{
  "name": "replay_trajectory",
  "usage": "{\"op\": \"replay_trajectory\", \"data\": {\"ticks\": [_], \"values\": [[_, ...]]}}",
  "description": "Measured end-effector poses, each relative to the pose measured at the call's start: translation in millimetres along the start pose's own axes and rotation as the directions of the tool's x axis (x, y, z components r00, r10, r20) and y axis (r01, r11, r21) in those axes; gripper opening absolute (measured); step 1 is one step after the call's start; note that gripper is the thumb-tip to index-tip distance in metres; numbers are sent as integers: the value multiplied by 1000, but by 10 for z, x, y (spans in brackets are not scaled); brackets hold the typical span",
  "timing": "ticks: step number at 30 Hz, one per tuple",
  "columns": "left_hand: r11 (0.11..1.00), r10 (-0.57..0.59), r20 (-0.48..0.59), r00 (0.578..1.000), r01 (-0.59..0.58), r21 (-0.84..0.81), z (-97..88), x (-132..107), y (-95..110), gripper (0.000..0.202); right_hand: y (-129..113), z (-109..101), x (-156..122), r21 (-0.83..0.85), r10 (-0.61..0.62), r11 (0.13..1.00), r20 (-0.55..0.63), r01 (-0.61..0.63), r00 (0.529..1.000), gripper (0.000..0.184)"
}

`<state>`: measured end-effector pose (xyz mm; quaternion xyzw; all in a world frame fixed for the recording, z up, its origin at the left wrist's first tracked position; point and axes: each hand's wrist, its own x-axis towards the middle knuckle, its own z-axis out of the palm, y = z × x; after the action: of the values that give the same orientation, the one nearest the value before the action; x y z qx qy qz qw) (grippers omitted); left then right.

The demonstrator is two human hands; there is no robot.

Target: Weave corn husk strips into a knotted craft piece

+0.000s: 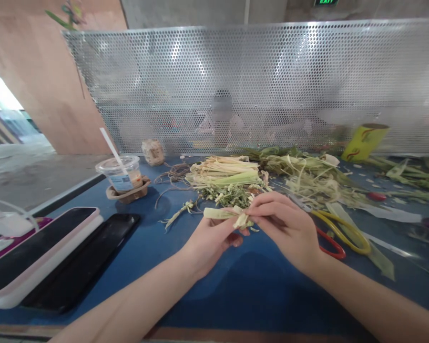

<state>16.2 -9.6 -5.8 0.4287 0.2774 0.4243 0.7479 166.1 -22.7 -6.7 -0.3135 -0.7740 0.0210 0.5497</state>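
On the table (257, 295), phones (87, 255) are laid at left, a cup (121, 174) behind them; husks (225, 171) are piled centrally before a screen (236, 57), scissors (366, 246) placed nearer, rightward.

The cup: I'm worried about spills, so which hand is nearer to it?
Left. The left hand is to the right of the cup, apart from it; the right hand is farther right, past the left hand.

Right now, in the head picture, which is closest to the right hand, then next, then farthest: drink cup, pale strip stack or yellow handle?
From the right hand, in the head view:
1. Yellow handle: close beside it, to its right.
2. Pale strip stack: past the hands, a bit left.
3. Drink cup: farthest, on the table's left side.
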Motion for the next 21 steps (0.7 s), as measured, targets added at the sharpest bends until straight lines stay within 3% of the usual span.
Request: {"op": "replay_trajectory", "data": {"ticks": [8, 12, 17, 19, 21], "values": [[998, -44, -8, 999, 44, 45, 15, 1, 46, 13, 32, -79, 45, -76, -130, 988, 95, 138, 987, 17], [993, -22, 14, 1000, 20, 115, -3, 1, 85, 23, 43, -90, 75, -66, 24, 998, 157, -14, 987, 11], [863, 105, 48, 993, -115, 493, -37, -3, 85, 16, 100, -129, 130, 76, 307, 939, 258, -336, 916, 4], [860, 92, 37, 995, -98, 501, -48, 8, 63, 18, 135, -150, 142, 114, 314, 926, 297, -359, 902, 5], [896, 68, 31, 997, -75, 438, -54, 25, 35, 19, 160, -161, 146, 106, 273, 943, 291, -315, 917, 5]]}}
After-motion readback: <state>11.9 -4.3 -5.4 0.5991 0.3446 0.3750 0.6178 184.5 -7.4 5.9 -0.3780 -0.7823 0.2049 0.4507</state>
